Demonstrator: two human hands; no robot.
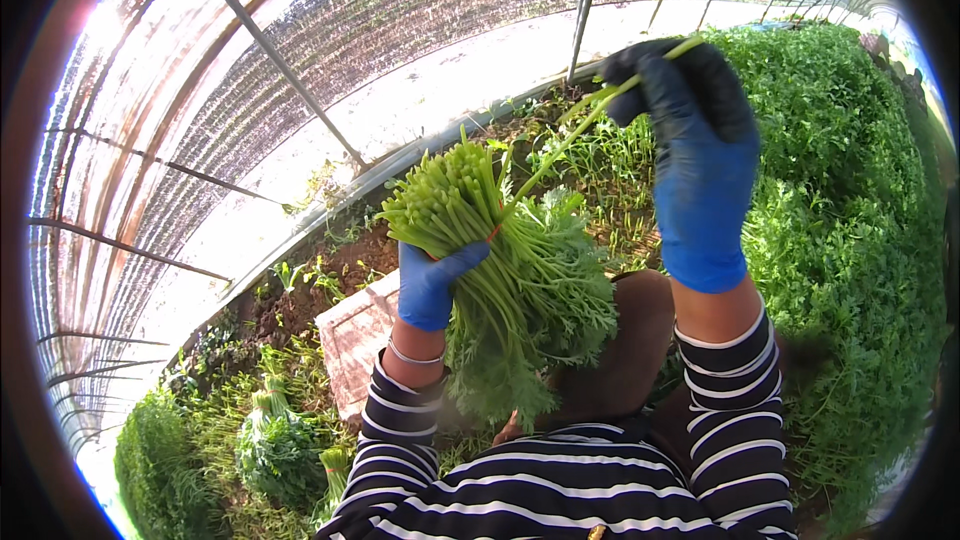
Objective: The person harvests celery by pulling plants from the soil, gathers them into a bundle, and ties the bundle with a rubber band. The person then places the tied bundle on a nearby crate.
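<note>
My left hand [435, 285], in a blue glove, grips a thick bunch of leafy greens [517, 292] around its stalks. The cut stalk ends point up and away from me, while the feathery leaves hang toward my lap. An orange-red band [494, 232] circles the stalks just above my left thumb. Raised to the upper right, my gloved right hand [686, 120] pinches a single long green stem [562, 150] between thumb and fingers. That stem slants down to the bunch beside the band; whether it is still tucked under the band I cannot tell.
Dense standing greens [840, 240] fill the right side. A pinkish box [360, 345] sits beyond my left forearm. Tied bunches [277, 442] lie on the ground at lower left. Metal poles [277, 52] and a plastic greenhouse wall [420, 90] rise ahead.
</note>
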